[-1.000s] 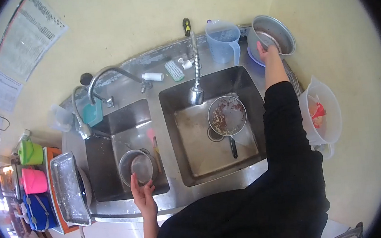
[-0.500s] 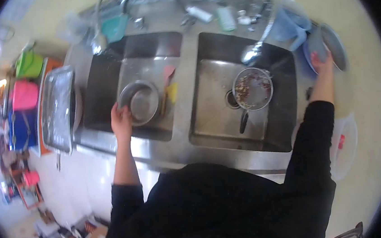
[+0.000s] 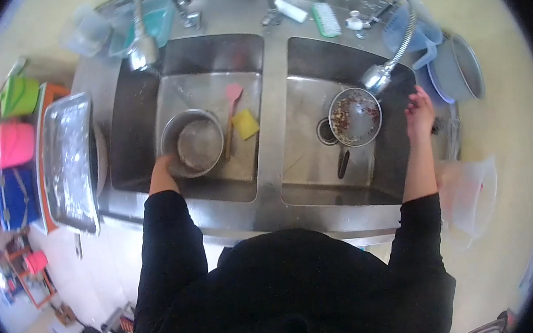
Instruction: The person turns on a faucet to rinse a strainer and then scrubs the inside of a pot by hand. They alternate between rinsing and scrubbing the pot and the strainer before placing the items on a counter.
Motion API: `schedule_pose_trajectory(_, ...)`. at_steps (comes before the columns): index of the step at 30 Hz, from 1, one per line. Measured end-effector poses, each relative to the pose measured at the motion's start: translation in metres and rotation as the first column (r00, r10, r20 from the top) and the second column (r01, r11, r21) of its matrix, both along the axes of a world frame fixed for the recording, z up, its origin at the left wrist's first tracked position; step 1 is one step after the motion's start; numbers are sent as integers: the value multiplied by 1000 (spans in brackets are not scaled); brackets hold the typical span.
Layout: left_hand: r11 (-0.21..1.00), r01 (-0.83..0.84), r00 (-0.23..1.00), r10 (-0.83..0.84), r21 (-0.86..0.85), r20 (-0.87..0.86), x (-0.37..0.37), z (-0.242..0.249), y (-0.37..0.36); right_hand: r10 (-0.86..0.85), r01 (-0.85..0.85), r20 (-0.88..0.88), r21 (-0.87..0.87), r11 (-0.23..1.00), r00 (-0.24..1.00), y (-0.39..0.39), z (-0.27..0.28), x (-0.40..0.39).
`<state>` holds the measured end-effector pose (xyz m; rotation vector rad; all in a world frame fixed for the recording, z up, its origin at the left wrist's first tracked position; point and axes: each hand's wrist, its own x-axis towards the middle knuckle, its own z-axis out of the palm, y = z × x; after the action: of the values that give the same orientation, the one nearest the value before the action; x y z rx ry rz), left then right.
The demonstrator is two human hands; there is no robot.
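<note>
My left hand (image 3: 164, 172) is at the near left side of a round metal pot (image 3: 201, 145) in the left sink, gripping its edge; the pot partly hides the fingers. Beside the pot lie a pink spatula (image 3: 233, 93) with a wooden handle and a yellow sponge (image 3: 246, 124). Over the right edge of the right sink, my right hand (image 3: 420, 115) is empty, its fingers apart and slightly bent. Left of it, a strainer (image 3: 364, 120) with a black handle sits in the right sink near the drain, holding brown and pale scraps.
Spray faucets (image 3: 378, 78) hang over both sinks. At the right stand a blue pitcher (image 3: 409, 27), a large grey pot (image 3: 457, 67) and a clear plastic container (image 3: 475, 196). A brush (image 3: 326, 20) lies on the back ledge. A foil-lined tray (image 3: 70, 158) stands at the left.
My right hand has left the large grey pot at the right and moved left and down toward the right sink. My left hand stays at the metal pot, slightly lower along its side.
</note>
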<state>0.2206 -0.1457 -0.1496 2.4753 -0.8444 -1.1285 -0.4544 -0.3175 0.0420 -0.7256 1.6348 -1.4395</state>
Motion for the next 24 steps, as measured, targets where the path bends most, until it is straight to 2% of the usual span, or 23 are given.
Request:
schedule_pose_trajectory(1,997,32,997,-37,-70,-69,-2,9,10,39,-39,-5,-9,999,999,-6,-6,2)
schedule_pose_trajectory(3,988,81,985,-100,-135,-139,1,9,17,126,-117,-172,61,991,977,-21,1,22)
schedule_pose_trajectory(4,984,99,979,-122,-145,-164,3,7,20,204,-190,-251,77,979,946,-33,-3,24)
schedule_pose_trajectory(5,992,101,972,-116,-81,-206,10,-9,19,280,-263,-323,97,960,904,-50,-12,24)
schedule_pose_trajectory(7,983,94,979,-120,-157,-167,-18,24,19,366,-466,-617,0,885,697,-102,-71,-1)
schedule_pose_trajectory(8,982,-86,937,23,-167,-347,-14,10,19,417,-511,-573,-3,860,705,-117,-69,11)
schedule_pose_trajectory(9,951,-272,846,166,-144,-506,-10,-2,18,471,-556,-526,-6,831,709,-130,-64,32)
schedule_pose_trajectory(10,950,-291,833,193,-114,-518,-12,2,14,395,-579,-747,16,815,535,-148,-64,44)
schedule_pose_trajectory(12,944,-328,804,262,-32,-534,-33,36,4,255,-652,-938,43,757,235,-166,-57,69)
schedule_pose_trajectory(13,938,-347,789,294,5,-539,-45,55,-6,200,-705,-967,32,708,158,-169,-49,83)
schedule_pose_trajectory(14,930,-365,774,323,33,-545,-55,69,-20,181,-691,-974,36,722,139,-172,-50,91)
schedule_pose_trajectory(16,935,-332,788,346,123,-509,-44,51,-40,138,-666,-986,38,745,99,-176,-49,102)
schedule_pose_trajectory(18,937,-237,843,330,258,-424,-3,-3,-43,277,-627,-958,176,759,66,-182,-32,107)
schedule_pose_trajectory(19,951,-240,868,301,197,-394,-7,4,-43,345,-607,-937,243,757,54,-183,-28,108)
schedule_pose_trajectory(22,973,-225,918,229,49,-323,-37,69,-42,334,-642,-942,240,728,27,-217,-50,94)
schedule_pose_trajectory(24,979,-204,925,192,-2,-327,-64,122,-38,175,-677,-983,88,731,62,-212,-67,85)
